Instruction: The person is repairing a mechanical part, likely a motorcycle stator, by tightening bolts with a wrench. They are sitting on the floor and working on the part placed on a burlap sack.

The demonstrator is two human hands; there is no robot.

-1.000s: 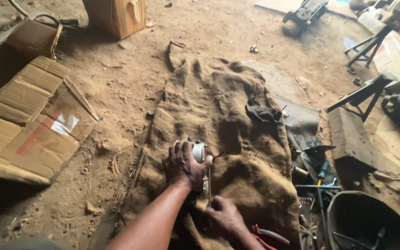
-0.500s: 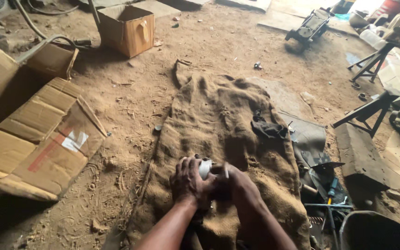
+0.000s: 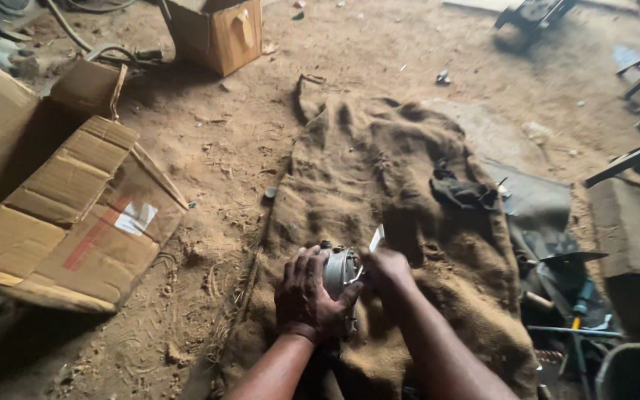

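The left hand (image 3: 307, 296) wrapped its fingers (image 3: 301, 267) closed around a round grey metal part (image 3: 341, 270), which sat low on a burlap sack (image 3: 379, 163) spread over the dirt floor (image 3: 209, 148). The right hand (image 3: 387, 270) gripped a thin light-coloured tool (image 3: 376, 238) shut in its fingers, pressed against the part's right side. Flattened cardboard boxes (image 3: 75, 222) lay well apart to the left.

Two bare forearms reaching up from the near edge and converging mid-frame, left hand (image 3: 307, 298) palm down with fingers spread and curled in a grasp, right hand (image 3: 385, 271) just beside it, fingers closed, wrist slightly bent.
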